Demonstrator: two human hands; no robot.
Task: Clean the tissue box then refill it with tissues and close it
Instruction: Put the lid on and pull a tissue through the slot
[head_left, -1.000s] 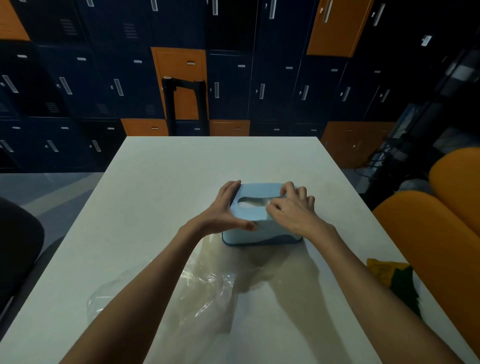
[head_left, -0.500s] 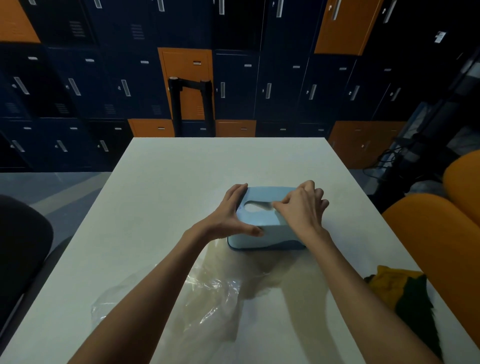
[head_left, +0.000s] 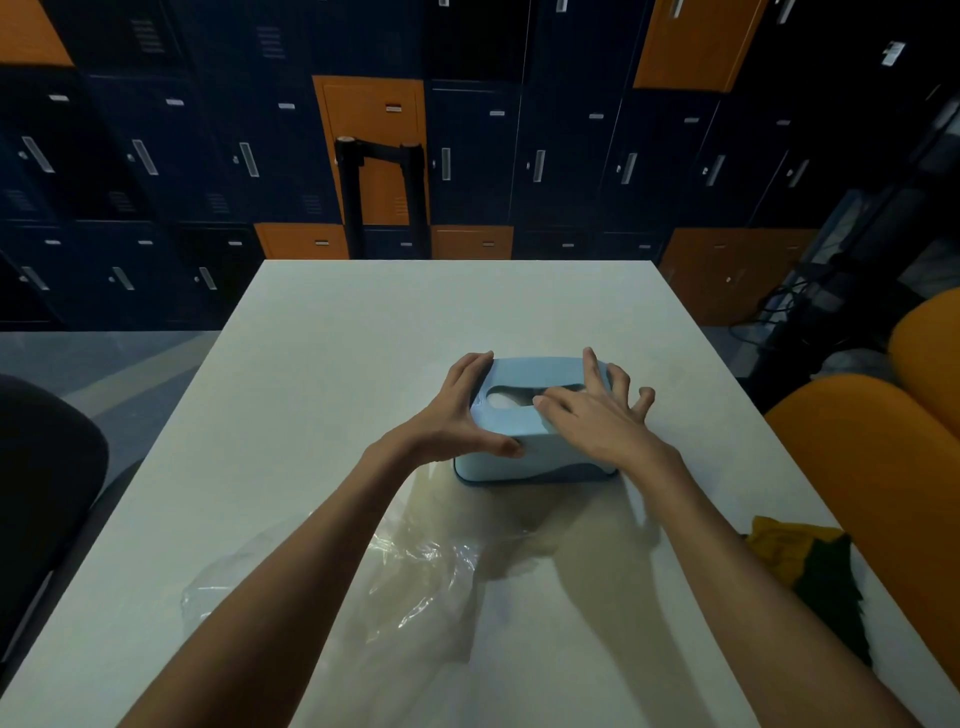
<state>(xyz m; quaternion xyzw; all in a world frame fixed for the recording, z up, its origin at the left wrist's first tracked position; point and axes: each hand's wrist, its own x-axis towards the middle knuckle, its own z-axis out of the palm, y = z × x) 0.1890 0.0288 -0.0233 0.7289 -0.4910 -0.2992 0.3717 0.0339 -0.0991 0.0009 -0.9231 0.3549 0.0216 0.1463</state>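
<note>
A pale blue tissue box (head_left: 524, 449) stands just right of the middle of the frame on a white counter (head_left: 363, 332), its lid (head_left: 540, 371) seated on top and a white tissue (head_left: 500, 401) showing through the oval slot. The person's left hand (head_left: 454, 418) grips the box's left end, thumb pressed against the near face and fingers (head_left: 475, 364) wrapped over the far upper corner. The right hand (head_left: 592, 418) lies across the right half of the lid, its fingers (head_left: 621, 379) spread wide and straight, with the thumb tip at the edge of the slot. Just below the box, in the lower middle of the frame, a crumpled sheet of clear plastic wrap (head_left: 415, 577) lies on the counter between the two bare forearms. A yellow and dark green cloth (head_left: 800, 564) sits at the counter's lower right edge, next to orange seats (head_left: 857, 467). A dark chair (head_left: 41, 467) shows at the left edge of the frame. Beyond the counter's far edge, a black two-post stand (head_left: 382, 197) rises before a wall of dark blue and orange lockers (head_left: 519, 156) that fills the upper part of the frame.
</note>
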